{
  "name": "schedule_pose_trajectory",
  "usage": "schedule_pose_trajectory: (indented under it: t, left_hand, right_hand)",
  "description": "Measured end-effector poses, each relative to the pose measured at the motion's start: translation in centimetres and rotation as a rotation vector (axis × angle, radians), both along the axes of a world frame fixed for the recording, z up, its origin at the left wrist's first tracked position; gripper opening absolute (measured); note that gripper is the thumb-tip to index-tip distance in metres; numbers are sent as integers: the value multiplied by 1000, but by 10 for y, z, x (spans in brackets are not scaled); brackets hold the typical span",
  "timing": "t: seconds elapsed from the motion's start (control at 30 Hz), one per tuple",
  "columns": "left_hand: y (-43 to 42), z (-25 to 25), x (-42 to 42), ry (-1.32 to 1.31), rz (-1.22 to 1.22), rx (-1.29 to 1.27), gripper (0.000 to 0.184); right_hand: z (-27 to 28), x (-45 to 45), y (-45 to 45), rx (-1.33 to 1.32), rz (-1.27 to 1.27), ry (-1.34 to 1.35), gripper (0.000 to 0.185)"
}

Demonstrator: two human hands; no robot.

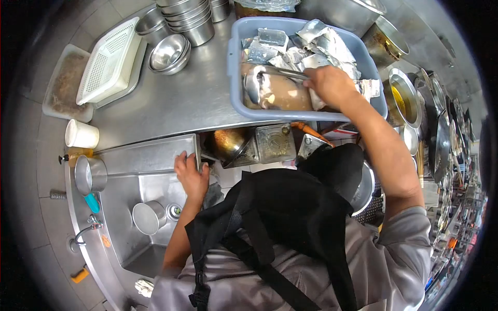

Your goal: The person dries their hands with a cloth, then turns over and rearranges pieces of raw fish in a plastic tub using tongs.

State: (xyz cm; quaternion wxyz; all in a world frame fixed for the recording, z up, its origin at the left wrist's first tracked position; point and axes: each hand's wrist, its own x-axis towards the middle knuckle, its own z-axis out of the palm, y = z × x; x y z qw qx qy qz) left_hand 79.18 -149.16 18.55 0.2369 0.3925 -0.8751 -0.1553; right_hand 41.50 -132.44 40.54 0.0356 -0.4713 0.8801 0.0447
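Observation:
My right hand (pixel 332 87) is closed around metal tongs (pixel 288 72), reaching into a blue-grey tub (pixel 236 98) on the steel counter. At the far end of the tongs, a dark and pale piece of fish (pixel 253 85) lies at the surface of brownish liquid (pixel 288 96). Fish pieces with silvery grey skin (pixel 272 39) are heaped in the back and right of the tub. Down at the corner of the steel sink (pixel 171 150), my left hand (pixel 192 175) rests on the edge, fingers apart and holding nothing.
Stacked steel pots (pixel 189 23) and bowls (pixel 168 54) stand at the back left, near a white perforated basket (pixel 109 59). A steel pot (pixel 148 216) lies tipped in the sink. Pans and a basin of yellow liquid (pixel 399 98) line the right side.

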Motion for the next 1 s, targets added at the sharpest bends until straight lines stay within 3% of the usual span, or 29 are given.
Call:
schedule_pose_trajectory:
  t: [0.13,0.3,0.37,0.57,0.63,0.77,0.8,0.87,1.0]
  left_hand:
    - [-1,-5,1,0,0,-10,51]
    - [-3,-6,3,5,-7,-2,51]
    - [-3,-7,3,-12,-5,-16,51]
    - [-1,-1,1,-6,-3,-7,50]
    - [-1,-3,2,-3,-15,-15,50]
    - [-2,-2,2,-3,-13,-16,51]
    - [-1,-1,1,-1,-7,-12,51]
    - [0,2,0,-26,-5,-4,51]
    - [-2,0,2,-25,-13,-11,51]
  right_hand:
    - [-9,-24,29,-137,11,-108,28]
    - [20,-24,62,-264,-24,-113,30]
    - [36,-41,82,-384,-177,-158,36]
    - [97,-72,108,-438,-344,195,42]
    - [102,-92,110,-127,-423,417,39]
    - [112,-74,113,120,-505,362,38]
    - [103,-67,115,116,-334,267,37]
    - [78,-24,102,35,-252,112,36]
    - [29,8,52,309,-37,6,31]
